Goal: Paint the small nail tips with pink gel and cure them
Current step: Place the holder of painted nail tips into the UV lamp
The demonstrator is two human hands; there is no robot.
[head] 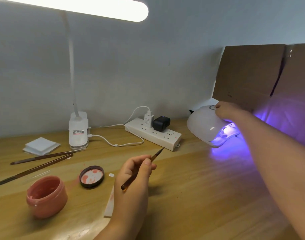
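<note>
- The wooden surface [191,184] meets a pale grey wall [148,66]; brown cardboard [248,75] leans at two o'clock.
- The left hand [132,175] pinches a thin brown brush [143,168]; the pink gel jar [47,196] stands at eight o'clock.
- The right hand [226,110] rests fingertips on the white curing lamp [203,125], glowing violet over a nail-tip strip [230,132].

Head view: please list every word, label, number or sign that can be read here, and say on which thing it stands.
No text can be read for certain.
Desk lamp base: a label with red marks and a silver strip, too blurred to read.
White charger on the power strip: small grey print, too small.
Cardboard: faint dark marks near the lower edge, unreadable.
Curing lamp: a round mark on top, partly under the right hand, no letters legible.
</note>
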